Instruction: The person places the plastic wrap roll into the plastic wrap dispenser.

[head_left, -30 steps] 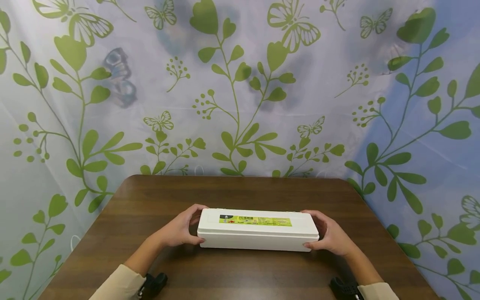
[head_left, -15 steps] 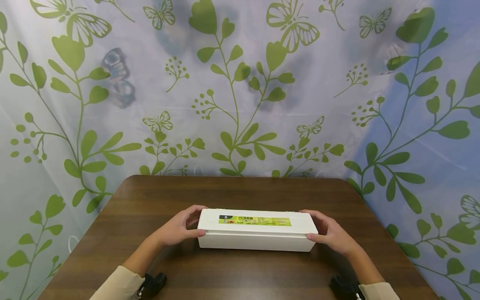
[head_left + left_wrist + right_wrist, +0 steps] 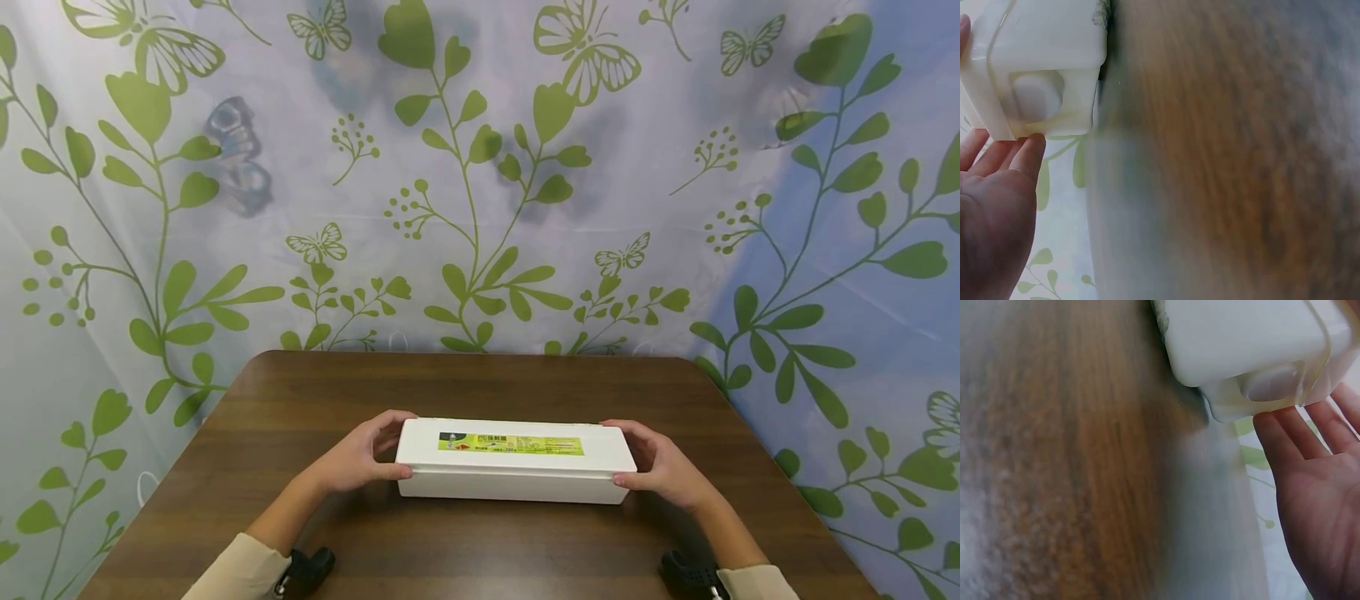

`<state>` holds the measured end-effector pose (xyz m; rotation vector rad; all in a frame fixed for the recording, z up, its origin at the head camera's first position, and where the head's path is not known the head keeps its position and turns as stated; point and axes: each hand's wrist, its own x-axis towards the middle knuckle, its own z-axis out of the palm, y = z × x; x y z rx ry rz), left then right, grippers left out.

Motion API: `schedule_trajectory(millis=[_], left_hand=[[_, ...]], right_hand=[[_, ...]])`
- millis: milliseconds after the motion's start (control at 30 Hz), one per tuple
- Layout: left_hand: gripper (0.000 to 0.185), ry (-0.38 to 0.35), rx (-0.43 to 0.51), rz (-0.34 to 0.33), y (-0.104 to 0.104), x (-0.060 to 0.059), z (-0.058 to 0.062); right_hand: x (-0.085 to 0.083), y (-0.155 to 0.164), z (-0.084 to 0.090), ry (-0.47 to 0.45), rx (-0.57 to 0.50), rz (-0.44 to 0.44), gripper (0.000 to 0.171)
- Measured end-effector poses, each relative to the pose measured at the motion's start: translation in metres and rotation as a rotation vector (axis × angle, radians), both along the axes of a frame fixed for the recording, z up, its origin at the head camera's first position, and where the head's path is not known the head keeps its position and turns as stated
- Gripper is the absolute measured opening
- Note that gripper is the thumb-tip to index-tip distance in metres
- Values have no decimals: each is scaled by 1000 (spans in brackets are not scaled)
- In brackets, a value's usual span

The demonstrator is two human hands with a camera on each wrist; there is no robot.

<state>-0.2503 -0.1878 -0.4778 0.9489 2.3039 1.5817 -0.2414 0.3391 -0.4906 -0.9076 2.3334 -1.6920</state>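
Observation:
A long white cling film box [image 3: 517, 486] with a lid and a yellow-green label [image 3: 510, 444] lies crosswise on the brown table. My left hand [image 3: 352, 458] grips its left end, thumb at the front just under the lid's edge and fingers reaching behind. At the other end, my right hand [image 3: 667, 471] holds it the same way. The left wrist view shows the box's end with a round inset [image 3: 1038, 95], fingertips of the hand [image 3: 997, 212] along its back side. In the right wrist view, the fingertips of that hand [image 3: 1322, 494] likewise meet the box [image 3: 1241, 344].
The wooden table [image 3: 480, 550] has a rounded far edge, beyond which hangs a pale curtain [image 3: 480, 208] printed with green leaves and butterflies. Black straps with dark devices [image 3: 309, 571] sit at both wrists, beside the beige sleeves [image 3: 240, 567].
Both thumbs have shifted up the front of the box, from its lower face toward the lid's edge. The box stays in nearly the same place, still held at both ends.

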Motion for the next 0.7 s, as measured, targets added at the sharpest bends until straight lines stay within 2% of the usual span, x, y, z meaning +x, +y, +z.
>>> schedule_trajectory(millis=[700], left_hand=[[71,-37,7,20,0,1,1]], right_hand=[[-6,-2,0,-56,-35,35,70]])
